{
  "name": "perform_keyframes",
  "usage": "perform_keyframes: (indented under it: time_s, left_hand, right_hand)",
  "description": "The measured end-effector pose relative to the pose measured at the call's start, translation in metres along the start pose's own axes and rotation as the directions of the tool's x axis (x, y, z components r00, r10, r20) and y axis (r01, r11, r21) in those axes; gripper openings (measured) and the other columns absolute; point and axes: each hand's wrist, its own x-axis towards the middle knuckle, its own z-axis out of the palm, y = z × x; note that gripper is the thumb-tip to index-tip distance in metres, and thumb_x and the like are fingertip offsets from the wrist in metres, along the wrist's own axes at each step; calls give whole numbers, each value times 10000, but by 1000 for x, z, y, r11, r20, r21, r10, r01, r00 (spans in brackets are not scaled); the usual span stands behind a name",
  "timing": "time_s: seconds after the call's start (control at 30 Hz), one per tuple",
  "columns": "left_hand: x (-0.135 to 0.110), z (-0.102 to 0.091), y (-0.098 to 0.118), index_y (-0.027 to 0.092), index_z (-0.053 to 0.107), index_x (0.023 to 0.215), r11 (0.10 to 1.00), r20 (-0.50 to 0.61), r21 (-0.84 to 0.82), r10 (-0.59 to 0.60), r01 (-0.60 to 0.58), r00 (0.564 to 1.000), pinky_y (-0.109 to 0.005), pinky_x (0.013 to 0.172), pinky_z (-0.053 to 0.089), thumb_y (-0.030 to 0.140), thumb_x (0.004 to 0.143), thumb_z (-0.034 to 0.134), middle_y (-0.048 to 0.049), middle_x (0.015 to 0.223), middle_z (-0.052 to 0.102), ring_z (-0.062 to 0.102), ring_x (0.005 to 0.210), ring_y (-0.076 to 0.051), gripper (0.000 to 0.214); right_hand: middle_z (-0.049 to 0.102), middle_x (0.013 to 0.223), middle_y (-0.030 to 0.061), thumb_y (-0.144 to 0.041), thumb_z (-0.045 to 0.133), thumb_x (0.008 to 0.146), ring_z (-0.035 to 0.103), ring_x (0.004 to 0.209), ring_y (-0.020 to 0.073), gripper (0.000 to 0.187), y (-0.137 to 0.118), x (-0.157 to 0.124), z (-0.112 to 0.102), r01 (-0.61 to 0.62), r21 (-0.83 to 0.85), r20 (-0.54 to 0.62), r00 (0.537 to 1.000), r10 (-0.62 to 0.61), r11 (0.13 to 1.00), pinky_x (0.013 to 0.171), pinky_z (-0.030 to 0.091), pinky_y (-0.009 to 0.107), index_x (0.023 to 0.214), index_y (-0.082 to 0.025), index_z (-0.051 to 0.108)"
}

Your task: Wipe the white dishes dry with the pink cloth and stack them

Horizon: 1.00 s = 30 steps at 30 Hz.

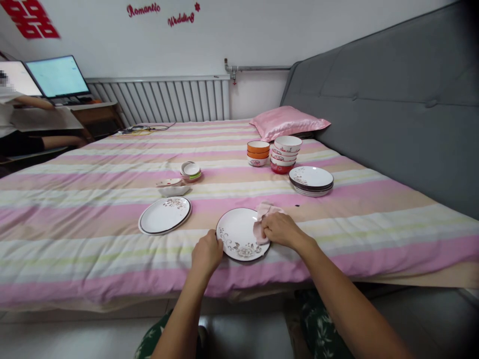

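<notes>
Round white dark-rimmed floral plate (238, 228): left hand (207, 253) pinches its edge, right hand (279, 229) clutches pale-pink cloth (264, 210) against it.

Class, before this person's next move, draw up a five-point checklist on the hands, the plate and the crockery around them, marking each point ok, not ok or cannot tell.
1. Left hand has hold of the rim of the flower-patterned plate: ok.
2. Right hand has the pink cloth against that plate: ok.
3. Flower-patterned plate lies apart from the plates at left: ok.
4. Plate stack at right is upright and apart from the right hand: ok.
5. Underside of the flower-patterned plate is clean: cannot tell, it is hidden.
</notes>
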Motion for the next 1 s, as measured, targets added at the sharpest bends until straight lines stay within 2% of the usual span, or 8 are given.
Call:
perform_keyframes:
  time_s: [0.13,0.43,0.5,0.67,0.83,1.0]
  left_hand:
    - [-1,0,1,139,531,1041,1000,0,8,0,0,1000,-301,711,412,268,843,361,-153,958,666,620,916,-254,291]
    - [-1,-1,2,138,527,1037,1000,7,29,-4,3,1000,-304,710,408,274,853,338,-149,974,664,615,944,-263,297]
    - [-1,-1,3,135,524,1034,999,9,38,-4,3,1000,-307,717,407,273,856,333,-151,979,664,613,951,-267,296]
    - [-2,-1,4,130,514,1042,998,12,63,-4,3,1000,-316,723,404,269,859,330,-154,1006,657,610,951,-271,294]
    - [-2,-1,4,133,520,1033,996,17,84,-11,10,1000,-310,728,403,270,864,333,-150,1004,658,613,947,-268,286]
    - [-3,-1,5,127,517,1043,996,12,94,0,-2,1000,-309,734,402,260,870,321,-157,1013,653,610,955,-264,293]
  right_hand:
    - [704,951,66,-161,495,762,619,910,199,256,4,2,3,14,3,-25,1000,-14,1000,767,418,259,848,-226,727]
    - [623,1169,-7,-113,404,804,570,1049,193,426,10,4,14,80,83,-55,996,-75,993,833,422,288,1097,-327,627]
    - [592,1217,-3,-87,390,800,547,1090,188,475,10,7,18,120,96,-67,991,-114,988,869,419,299,1176,-314,573]
    - [513,1307,60,-73,349,817,439,1222,192,469,9,17,27,234,88,-134,966,-221,968,1024,322,343,1240,-179,524]
    - [487,1331,58,-72,335,828,366,1283,197,467,6,27,34,273,105,-129,957,-259,956,1036,324,377,1242,-193,516]
    - [454,1357,66,-87,330,845,312,1317,199,458,1,34,40,257,96,-92,964,-248,962,1054,303,371,1260,-180,500]
